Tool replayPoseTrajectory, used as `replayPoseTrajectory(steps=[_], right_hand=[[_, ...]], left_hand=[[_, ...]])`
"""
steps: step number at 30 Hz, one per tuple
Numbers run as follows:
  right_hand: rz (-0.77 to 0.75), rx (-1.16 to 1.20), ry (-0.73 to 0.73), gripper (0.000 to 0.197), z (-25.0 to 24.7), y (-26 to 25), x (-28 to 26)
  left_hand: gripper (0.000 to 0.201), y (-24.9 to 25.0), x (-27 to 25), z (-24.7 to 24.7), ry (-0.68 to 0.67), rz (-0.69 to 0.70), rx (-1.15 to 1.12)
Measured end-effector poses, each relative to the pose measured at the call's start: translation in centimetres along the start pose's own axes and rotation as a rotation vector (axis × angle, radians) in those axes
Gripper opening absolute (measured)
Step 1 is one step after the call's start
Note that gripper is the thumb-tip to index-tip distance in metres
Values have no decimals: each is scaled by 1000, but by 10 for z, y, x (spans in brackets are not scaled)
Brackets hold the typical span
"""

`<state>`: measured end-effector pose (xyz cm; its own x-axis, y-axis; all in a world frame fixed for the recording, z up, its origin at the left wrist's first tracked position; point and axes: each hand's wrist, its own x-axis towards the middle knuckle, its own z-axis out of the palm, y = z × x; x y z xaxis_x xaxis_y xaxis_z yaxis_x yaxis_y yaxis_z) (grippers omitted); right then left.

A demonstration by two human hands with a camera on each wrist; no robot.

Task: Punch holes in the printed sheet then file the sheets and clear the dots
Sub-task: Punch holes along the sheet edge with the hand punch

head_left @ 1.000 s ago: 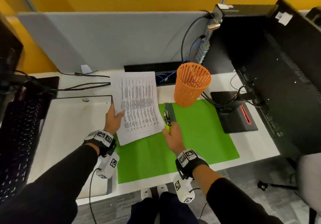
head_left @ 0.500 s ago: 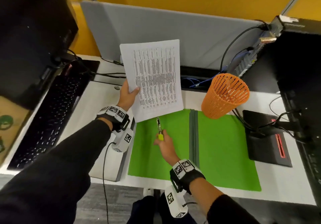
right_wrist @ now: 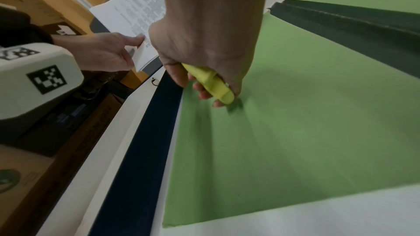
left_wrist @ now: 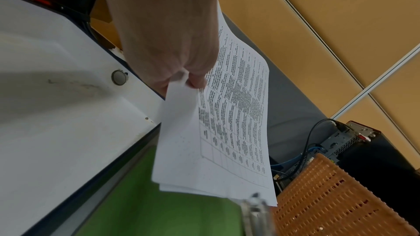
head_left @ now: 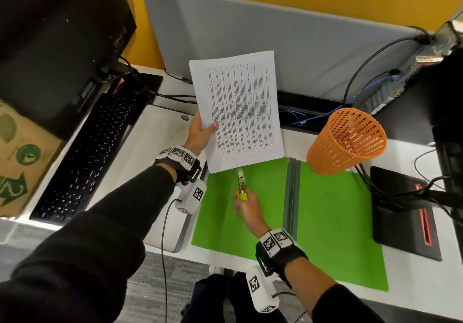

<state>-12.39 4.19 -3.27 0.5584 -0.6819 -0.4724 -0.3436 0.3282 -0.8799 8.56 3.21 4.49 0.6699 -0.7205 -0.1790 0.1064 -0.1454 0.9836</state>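
My left hand (head_left: 201, 132) pinches the left edge of a few printed sheets (head_left: 240, 112) and holds them upright above the desk; the left wrist view shows the sheets (left_wrist: 229, 132) fanned slightly at the bottom. My right hand (head_left: 246, 206) grips the yellow handles of a metal hole punch (head_left: 241, 184), whose tip points at the bottom edge of the sheets, just short of it. In the right wrist view the yellow handles (right_wrist: 209, 82) poke out of the fist. An open green folder (head_left: 333, 220) with a grey spine (head_left: 290, 195) lies flat below both hands.
An orange mesh basket (head_left: 348, 142) stands at the folder's far right corner. A black keyboard (head_left: 85, 157) and monitor sit on the left, a monitor stand (head_left: 403, 212) and cables on the right. A grey partition (head_left: 275, 37) closes the back. A cardboard box (head_left: 17, 157) is at far left.
The left hand lifted the sheets off the desk and holds them upright. The right hand carried the punch leftward, from the folder's spine to below the sheets. The camera turned left.
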Motion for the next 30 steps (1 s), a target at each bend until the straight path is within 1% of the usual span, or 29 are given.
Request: replayPoseTrajectory(steps=[4, 5, 6, 8, 9, 10, 11, 12, 13, 15, 17, 19, 21, 22, 25, 27, 30], right_hand=[[-211, -56, 502, 16, -15, -18, 4], [-271, -66, 576, 12, -23, -25, 10], [-320, -74, 609, 14, -30, -36, 16], [-367, -98, 596, 35, -46, -59, 32], [-366, -109, 578, 44, -55, -70, 42], [-363, -115, 553, 47, -62, -83, 49], [-348, -106, 529, 40, -69, -94, 57], [-327, -66, 496, 28, -74, -104, 63], [-307, -2, 475, 22, -77, -112, 67], [-319, 61, 498, 38, -83, -121, 73], [-396, 65, 551, 44, -84, -125, 75], [-479, 47, 602, 43, -81, -128, 70], [-556, 5, 649, 38, -78, -127, 62], [-577, -13, 655, 34, -76, -124, 58], [-601, -22, 646, 30, -70, -110, 50], [-595, -14, 679, 30, -68, -102, 47], [-615, 0, 716, 34, -70, -100, 45]], left_hand=[[52, -7, 2, -13, -50, -13, 43], [52, -10, 3, -16, -69, -20, 59], [52, -10, 3, -17, -85, -29, 77], [53, -14, 3, -20, -121, -42, 112], [54, -16, 3, -21, -148, -46, 124], [55, -16, 2, -21, -175, -50, 127], [56, -17, 2, -20, -195, -54, 128], [56, -17, 1, -19, -210, -56, 128], [55, -16, 1, -17, -218, -53, 123], [52, -14, -1, -10, -199, -29, 100], [48, -13, -4, -1, -145, 21, 77], [47, -16, -7, 9, -74, 92, 58], [46, -19, -11, 20, 8, 164, 55], [44, -21, -14, 26, 28, 185, 47], [44, -31, -24, 39, 13, 198, 28], [45, -38, -26, 42, 13, 198, 12], [42, -35, -22, 41, 21, 210, 6]])
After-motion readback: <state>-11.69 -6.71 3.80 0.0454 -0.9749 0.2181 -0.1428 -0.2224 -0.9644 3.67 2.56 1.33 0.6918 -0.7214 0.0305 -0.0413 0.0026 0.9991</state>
